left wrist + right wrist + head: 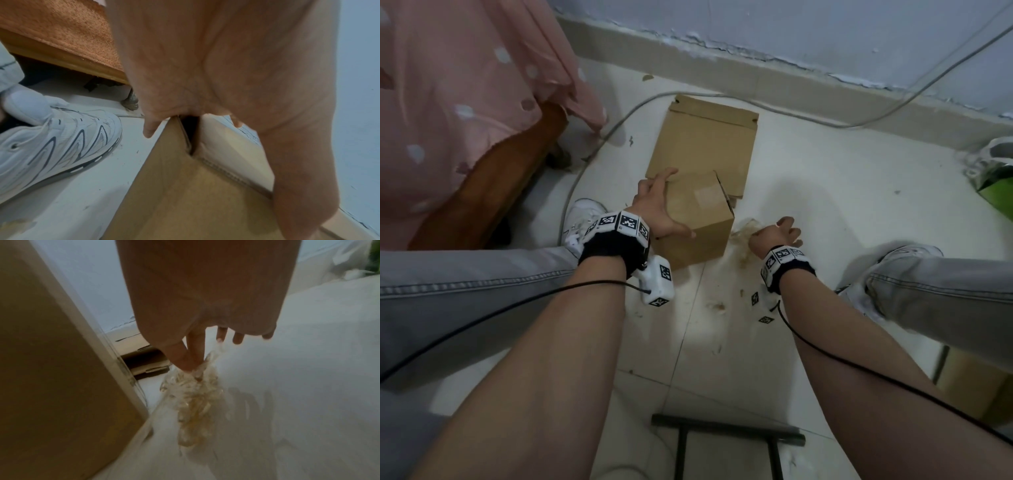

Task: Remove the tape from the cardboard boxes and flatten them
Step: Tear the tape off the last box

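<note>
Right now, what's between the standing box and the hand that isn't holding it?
A crumpled wad of clear tape, pinched by the right hand, hangs beside the box over the floor. The right wrist view shows it best.

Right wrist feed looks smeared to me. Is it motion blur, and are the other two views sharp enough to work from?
Right wrist view: yes, streaked blur across the floor and the crumpled tape pinched by the right hand. Head view: sharp but dim, soft shadows beside the upright box; wide-angle bending at the edges. Left wrist view: shoe and box crisp, the left hand soft because close.
</note>
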`<state>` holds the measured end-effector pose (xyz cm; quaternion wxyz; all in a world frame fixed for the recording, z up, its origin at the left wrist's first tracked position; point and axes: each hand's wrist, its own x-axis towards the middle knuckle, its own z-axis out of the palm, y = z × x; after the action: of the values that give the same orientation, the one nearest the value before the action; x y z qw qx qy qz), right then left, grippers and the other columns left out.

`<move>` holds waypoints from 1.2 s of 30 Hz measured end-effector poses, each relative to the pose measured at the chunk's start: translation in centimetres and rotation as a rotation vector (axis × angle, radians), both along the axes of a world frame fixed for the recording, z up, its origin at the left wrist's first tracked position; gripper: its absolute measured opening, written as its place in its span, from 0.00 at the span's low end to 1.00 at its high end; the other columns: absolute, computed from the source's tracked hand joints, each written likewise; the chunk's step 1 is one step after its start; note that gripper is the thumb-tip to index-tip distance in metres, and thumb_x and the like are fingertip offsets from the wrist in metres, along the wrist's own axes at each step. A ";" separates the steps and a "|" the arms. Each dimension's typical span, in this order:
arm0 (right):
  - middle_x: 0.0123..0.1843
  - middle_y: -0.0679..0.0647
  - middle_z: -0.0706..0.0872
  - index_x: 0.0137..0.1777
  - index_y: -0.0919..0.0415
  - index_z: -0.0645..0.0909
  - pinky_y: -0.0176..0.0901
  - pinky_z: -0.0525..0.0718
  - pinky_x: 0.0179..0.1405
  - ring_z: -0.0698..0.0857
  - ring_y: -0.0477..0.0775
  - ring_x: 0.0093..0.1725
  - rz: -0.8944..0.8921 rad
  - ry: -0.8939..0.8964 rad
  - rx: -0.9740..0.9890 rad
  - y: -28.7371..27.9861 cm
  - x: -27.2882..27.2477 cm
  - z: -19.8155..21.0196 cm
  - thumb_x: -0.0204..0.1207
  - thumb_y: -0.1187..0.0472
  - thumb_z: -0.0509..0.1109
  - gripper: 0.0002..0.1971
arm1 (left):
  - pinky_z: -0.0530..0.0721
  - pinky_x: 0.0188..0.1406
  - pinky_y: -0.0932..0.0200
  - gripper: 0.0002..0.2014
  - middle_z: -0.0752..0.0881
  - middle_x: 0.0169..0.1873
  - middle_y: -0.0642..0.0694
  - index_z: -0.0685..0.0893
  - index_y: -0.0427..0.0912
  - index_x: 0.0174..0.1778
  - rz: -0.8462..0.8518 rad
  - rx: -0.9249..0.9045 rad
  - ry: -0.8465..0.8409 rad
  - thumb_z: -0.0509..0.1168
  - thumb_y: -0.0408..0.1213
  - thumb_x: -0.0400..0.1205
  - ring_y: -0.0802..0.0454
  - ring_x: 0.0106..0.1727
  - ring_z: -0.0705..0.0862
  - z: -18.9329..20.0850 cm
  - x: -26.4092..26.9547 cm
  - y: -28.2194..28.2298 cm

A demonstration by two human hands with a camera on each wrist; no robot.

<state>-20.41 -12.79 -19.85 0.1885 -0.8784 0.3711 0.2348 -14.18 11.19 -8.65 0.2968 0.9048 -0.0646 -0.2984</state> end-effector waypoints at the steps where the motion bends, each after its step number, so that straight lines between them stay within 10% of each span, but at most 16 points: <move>1: 0.73 0.58 0.58 0.58 0.70 0.78 0.61 0.65 0.76 0.62 0.67 0.70 0.032 0.035 0.008 0.2 0.2 0.3 0.75 0.59 0.62 0.17 | 0.69 0.77 0.40 0.62 0.58 0.77 0.40 0.48 0.66 0.83 0.001 0.000 -0.001 0.85 0.48 0.62 0.36 0.78 0.65 0.0 0.0 0.0; 7: 0.74 0.65 0.64 0.72 0.66 0.70 0.58 0.67 0.72 0.65 0.68 0.73 0.167 0.097 0.084 1.2 1.8 0.2 0.81 0.58 0.57 0.21 | 0.70 0.77 0.40 0.61 0.58 0.76 0.40 0.49 0.67 0.82 0.005 -0.005 0.002 0.85 0.48 0.61 0.35 0.77 0.66 0.1 -0.2 -0.1; 14: 0.55 0.64 0.90 0.58 0.63 0.89 0.49 0.87 0.58 0.88 0.65 0.54 0.081 -0.169 0.107 -1.6 1.4 -1.2 0.76 0.68 0.68 0.13 | 0.71 0.76 0.39 0.60 0.57 0.77 0.41 0.50 0.66 0.82 0.003 -0.008 0.010 0.85 0.47 0.62 0.36 0.77 0.66 0.2 -0.2 -0.2; 19: 0.55 0.67 0.82 0.66 0.66 0.69 0.60 0.89 0.50 0.87 0.68 0.50 -0.114 -0.313 0.189 -1.1 1.2 -1.0 0.70 0.62 0.78 0.28 | 0.73 0.75 0.40 0.60 0.57 0.78 0.43 0.50 0.66 0.82 0.002 -0.018 0.011 0.85 0.47 0.63 0.37 0.77 0.66 0.3 -0.1 -0.3; 26: 0.69 0.63 0.78 0.54 0.68 0.84 0.52 0.82 0.65 0.81 0.66 0.65 0.039 -0.194 0.113 -0.5 0.2 -1.0 0.77 0.73 0.67 0.08 | 0.71 0.76 0.43 0.60 0.56 0.78 0.43 0.49 0.66 0.82 0.001 -0.022 0.016 0.84 0.47 0.64 0.37 0.78 0.65 0.2 -0.1 -0.2; 31: 0.52 0.63 0.91 0.51 0.62 0.91 0.46 0.86 0.51 0.87 0.65 0.52 0.061 -0.229 0.112 -1.0 0.2 -1.0 0.78 0.70 0.66 0.12 | 0.71 0.76 0.43 0.60 0.56 0.78 0.43 0.50 0.67 0.82 0.003 -0.021 0.012 0.84 0.47 0.63 0.37 0.78 0.65 0.0 0.0 -0.3; 36: 0.46 0.62 0.83 0.51 0.61 0.76 0.42 0.74 0.34 0.82 0.63 0.42 0.042 -0.321 0.099 -1.0 -0.2 -0.5 0.73 0.70 0.68 0.09 | 0.71 0.76 0.42 0.60 0.57 0.77 0.43 0.50 0.67 0.82 0.008 -0.023 0.010 0.85 0.47 0.62 0.37 0.77 0.66 -0.1 0.1 -0.3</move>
<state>-20.59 -13.75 -20.35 0.2833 -0.9019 0.3059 0.1133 -14.11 10.94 -8.79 0.3088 0.9000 -0.0629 -0.3010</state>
